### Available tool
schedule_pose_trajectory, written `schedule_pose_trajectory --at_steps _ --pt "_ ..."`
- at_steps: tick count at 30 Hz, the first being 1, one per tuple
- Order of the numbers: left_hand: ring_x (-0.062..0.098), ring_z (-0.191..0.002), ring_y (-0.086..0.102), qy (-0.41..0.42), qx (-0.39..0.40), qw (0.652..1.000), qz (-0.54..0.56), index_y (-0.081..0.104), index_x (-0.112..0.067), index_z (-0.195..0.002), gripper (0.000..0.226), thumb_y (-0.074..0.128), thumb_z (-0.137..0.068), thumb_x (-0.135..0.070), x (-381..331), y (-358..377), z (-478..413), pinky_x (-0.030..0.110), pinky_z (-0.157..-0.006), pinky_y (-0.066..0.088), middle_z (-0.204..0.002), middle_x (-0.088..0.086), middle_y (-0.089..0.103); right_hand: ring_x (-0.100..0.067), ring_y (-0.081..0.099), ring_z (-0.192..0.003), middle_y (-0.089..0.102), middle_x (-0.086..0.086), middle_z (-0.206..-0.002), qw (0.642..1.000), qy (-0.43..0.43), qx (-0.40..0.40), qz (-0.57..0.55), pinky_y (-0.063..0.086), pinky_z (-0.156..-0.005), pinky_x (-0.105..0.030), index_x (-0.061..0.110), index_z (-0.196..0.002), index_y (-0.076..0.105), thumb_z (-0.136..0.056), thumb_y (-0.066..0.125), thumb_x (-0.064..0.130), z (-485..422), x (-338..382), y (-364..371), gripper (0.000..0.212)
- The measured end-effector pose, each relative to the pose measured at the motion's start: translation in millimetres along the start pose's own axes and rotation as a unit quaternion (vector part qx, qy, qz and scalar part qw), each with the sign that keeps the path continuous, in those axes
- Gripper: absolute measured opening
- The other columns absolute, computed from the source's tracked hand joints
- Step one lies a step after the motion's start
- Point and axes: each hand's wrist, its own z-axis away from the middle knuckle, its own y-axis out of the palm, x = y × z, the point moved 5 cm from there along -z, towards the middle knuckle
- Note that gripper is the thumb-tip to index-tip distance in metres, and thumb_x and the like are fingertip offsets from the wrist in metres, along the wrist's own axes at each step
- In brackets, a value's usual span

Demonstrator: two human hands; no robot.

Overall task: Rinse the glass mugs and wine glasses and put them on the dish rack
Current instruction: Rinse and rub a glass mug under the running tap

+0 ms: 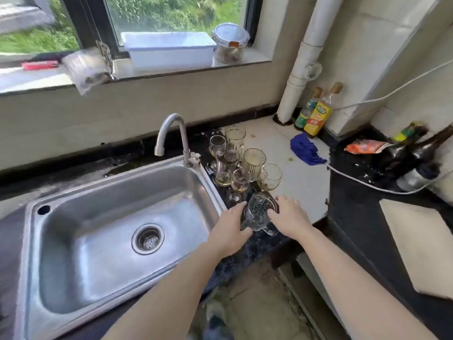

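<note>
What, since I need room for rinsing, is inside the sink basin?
Inside the sink only the round drain strainer shows on the steel bottom. The left hand and forearm, gripping a glass mug, cover the front right corner, so that part cannot be seen.

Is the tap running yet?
No: no stream falls from the faucet into the sink, and the left hand and right hand hold a glass mug beside it.

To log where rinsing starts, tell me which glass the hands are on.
The patterned glass mug in front, gripped between the left hand and right hand. The other glasses stand behind it, untouched, beside the sink.
</note>
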Motion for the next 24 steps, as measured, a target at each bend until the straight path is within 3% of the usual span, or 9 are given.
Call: schedule_pose_trajectory --at_steps 5,7,9,13,15,17,19,22,24 --pt "0.004 -0.121 0.046 -0.047 0.007 0.992 0.114 0.025 -0.020 -0.151 0.070 0.060 -0.090 -0.017 4.9 16.7 -20.1 -0.003 -0.077 0.024 -0.144 -0.003 0.047 -0.029 0.059 -0.093 0.063 -0.007 -0.096 0.996 0.027 0.032 -0.073 0.046 -0.075 -0.035 0.013 -0.094 0.059 -0.092 0.049 0.034 -25.4 -10.8 15.3 0.023" --pt "-0.002 -0.120 0.041 -0.061 0.007 0.988 0.145 0.025 -0.022 -0.151 0.069 0.060 -0.091 -0.017 6.2 19.6 -25.7 -0.006 -0.080 0.022 -0.146 -0.004 0.044 -0.028 0.058 -0.078 0.061 -0.006 -0.076 0.995 0.014 0.038 -0.088 0.043 -0.064 -0.033 0.014 -0.071 0.055 -0.092 0.049 0.029 -34.7 -12.6 14.8 0.026" --pt "0.001 -0.130 0.039 -0.073 0.001 0.985 0.156 0.024 -0.023 -0.151 0.071 0.060 -0.091 -0.020 11.2 23.2 -31.3 0.001 -0.090 0.023 -0.148 -0.008 0.041 -0.028 0.054 -0.066 0.056 -0.008 -0.062 0.996 0.000 0.042 -0.083 0.036 -0.055 -0.032 0.011 -0.058 0.049 -0.091 0.049 0.021 -40.7 -13.4 10.4 0.035" --pt "-0.010 -0.111 0.036 -0.079 -0.019 0.981 0.178 0.032 -0.022 -0.147 0.066 0.063 -0.089 -0.017 14.4 23.6 -32.4 -0.011 -0.076 0.023 -0.122 -0.020 0.042 -0.025 0.049 -0.056 0.056 -0.016 -0.058 0.994 -0.042 0.075 -0.061 0.033 -0.052 -0.029 0.003 -0.058 0.051 -0.089 0.050 0.018 -45.2 -6.8 4.9 0.034" --pt "-0.009 -0.113 0.037 -0.079 -0.032 0.979 0.183 0.036 -0.022 -0.143 0.063 0.066 -0.087 -0.020 21.1 19.6 -28.4 -0.008 -0.082 0.025 -0.121 -0.022 0.043 -0.021 0.044 -0.052 0.049 -0.010 -0.055 0.993 -0.071 0.080 -0.047 0.030 -0.050 -0.029 0.008 -0.057 0.046 -0.088 0.050 0.020 -44.0 3.7 -0.6 0.034" --pt "-0.005 -0.118 0.042 -0.089 -0.044 0.977 0.189 0.039 -0.025 -0.137 0.062 0.070 -0.083 -0.028 31.5 13.6 -22.3 0.008 -0.096 0.033 -0.127 -0.021 0.048 -0.019 0.041 -0.050 0.045 -0.008 -0.053 0.990 -0.104 0.084 -0.037 0.027 -0.049 -0.029 0.008 -0.055 0.042 -0.088 0.050 0.022 -40.5 19.6 -7.9 0.037" --pt "0.000 -0.121 0.047 -0.100 -0.057 0.973 0.199 0.041 -0.030 -0.134 0.065 0.074 -0.077 -0.035 46.4 5.3 -16.1 0.024 -0.101 0.041 -0.129 -0.018 0.054 -0.019 0.042 -0.050 0.048 -0.012 -0.052 0.985 -0.142 0.091 -0.046 0.029 -0.050 -0.030 0.002 -0.055 0.045 -0.088 0.051 0.026 -37.3 41.0 -13.5 0.041" --pt "-0.001 -0.115 0.052 -0.126 -0.089 0.962 0.224 0.044 -0.037 -0.132 0.073 0.081 -0.069 -0.038 69.6 -15.4 -4.5 0.018 -0.095 0.042 -0.124 -0.021 0.057 -0.016 0.038 -0.048 0.044 -0.008 -0.050 0.972 -0.198 0.107 -0.070 0.028 -0.049 -0.029 0.001 -0.056 0.048 -0.087 0.053 0.027 -34.0 85.2 -16.9 0.041" --pt "0.002 -0.115 0.051 -0.141 -0.117 0.959 0.217 0.049 -0.038 -0.130 0.074 0.083 -0.064 -0.042 87.2 -33.8 1.8 0.023 -0.096 0.042 -0.122 -0.019 0.058 -0.014 0.036 -0.048 0.041 -0.004 -0.050 0.962 -0.226 0.130 -0.079 0.028 -0.050 -0.029 0.002 -0.055 0.048 -0.089 0.053 0.025 -33.3 118.1 -13.8 0.041"
